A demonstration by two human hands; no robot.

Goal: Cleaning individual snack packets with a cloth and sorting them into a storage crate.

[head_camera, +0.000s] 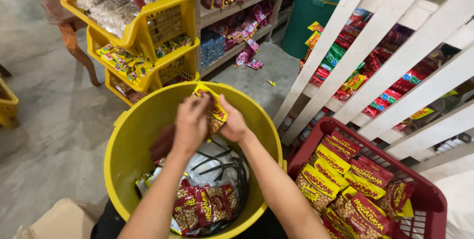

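Shop floor of bare concrete is seen, with a round yellow bucket (148,135) taken as landmark at the centre. Above the bucket's mouth, both hands are closed together on one yellow snack packet (216,113): the left hand (190,126) is clamped on its near side, the right hand (234,126) pinched on its far edge, so that the packet is held clear of the contents below. Inside the bucket, at its near side, several red packets of nuts (202,207) are lying on crumpled clear and black plastic bags (222,162). Just right of the bucket, touching or nearly touching its rim, a red basket (424,194) is found, holding a layer of red and yellow packets (340,180). Beyond the bucket, stacked yellow bins (168,32) with bagged goods are set; right of these, wooden shelves (237,9) of packets and a green drum (308,14) are placed. A white slatted rack (375,46) with more packets stands beyond the basket. As judged from this state, sorting is partly done: many packets are in the basket, several are left in the bucket.
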